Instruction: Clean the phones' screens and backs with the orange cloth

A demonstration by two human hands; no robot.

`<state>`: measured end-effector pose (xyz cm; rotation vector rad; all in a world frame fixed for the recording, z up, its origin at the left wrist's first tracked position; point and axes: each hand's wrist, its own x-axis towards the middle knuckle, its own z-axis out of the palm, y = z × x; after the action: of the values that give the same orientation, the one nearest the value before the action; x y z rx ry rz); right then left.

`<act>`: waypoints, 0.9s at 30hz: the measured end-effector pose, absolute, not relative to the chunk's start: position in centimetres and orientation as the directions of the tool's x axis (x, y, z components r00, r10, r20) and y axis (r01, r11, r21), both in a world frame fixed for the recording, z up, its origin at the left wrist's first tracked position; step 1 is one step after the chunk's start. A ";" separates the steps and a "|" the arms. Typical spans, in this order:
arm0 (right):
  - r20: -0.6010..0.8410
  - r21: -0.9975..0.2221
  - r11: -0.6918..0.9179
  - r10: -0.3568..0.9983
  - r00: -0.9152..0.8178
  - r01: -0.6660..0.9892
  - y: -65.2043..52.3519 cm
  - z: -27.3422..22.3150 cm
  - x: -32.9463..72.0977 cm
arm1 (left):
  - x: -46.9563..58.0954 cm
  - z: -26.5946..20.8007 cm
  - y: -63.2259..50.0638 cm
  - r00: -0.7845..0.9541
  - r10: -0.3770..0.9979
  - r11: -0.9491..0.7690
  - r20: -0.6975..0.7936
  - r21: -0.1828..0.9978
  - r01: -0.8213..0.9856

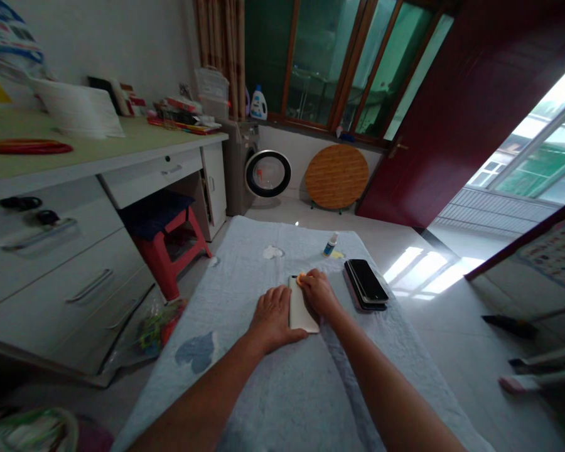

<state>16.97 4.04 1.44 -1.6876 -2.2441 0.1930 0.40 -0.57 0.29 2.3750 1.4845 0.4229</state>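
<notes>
A smartphone (302,311) with a pale cream back lies face down on the cloth-covered table, its camera end pointing away from me. My left hand (277,317) holds it steady, with fingers along its left side and the thumb at the near edge. Pinched in my right hand (317,290) is a small orange pad (302,279), pressed on the far end of the phone's back; its exact kind is mostly hidden by the fingers. To the right sits a stack of phones (367,284), the top one with a black screen upward. A small spray bottle (330,244) stands beyond my right hand.
A pale blue patterned cloth (263,389) covers the table. Left are a white desk (155,164) and a red stool (174,251). Behind stand a washing machine (242,166) with its door open and a round wooden tabletop (338,177). A dark red door (428,113) is at right.
</notes>
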 end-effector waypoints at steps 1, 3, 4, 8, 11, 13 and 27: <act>0.156 -0.274 0.273 0.959 -0.237 0.922 5.1 1.6 16.7 | 0.4 0.3 -0.5 0.418 0.904 -0.414 0.085 0.412 0.812; 0.118 -0.235 0.271 0.961 -0.250 0.933 6.7 2.0 16.0 | 0.4 0.2 -0.5 0.412 0.908 -0.404 0.078 0.427 0.809; 0.105 -0.224 0.282 0.959 -0.264 0.933 7.1 2.1 15.6 | 0.4 0.1 -0.4 0.404 0.912 -0.394 0.074 0.438 0.808; 0.115 -0.204 0.348 0.937 -0.331 0.915 7.2 1.9 14.4 | 0.5 -0.2 -0.4 0.344 0.934 -0.345 0.097 0.499 0.795; 0.123 -0.170 0.420 0.906 -0.404 0.891 5.8 1.6 14.1 | 0.6 -0.4 -0.4 0.318 0.940 -0.333 0.121 0.526 0.783; 0.108 -0.156 0.482 0.876 -0.470 0.862 4.4 1.6 14.2 | 0.6 -0.5 -0.5 0.317 0.940 -0.334 0.126 0.534 0.776; 0.023 -0.257 0.522 0.844 -0.535 0.813 1.2 2.2 14.8 | 0.7 -0.9 -0.6 0.302 0.937 -0.348 0.173 0.515 0.783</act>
<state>14.85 1.16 2.18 -1.4316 -2.6120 0.3244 0.74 -0.56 -0.86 2.2418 1.5493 0.6454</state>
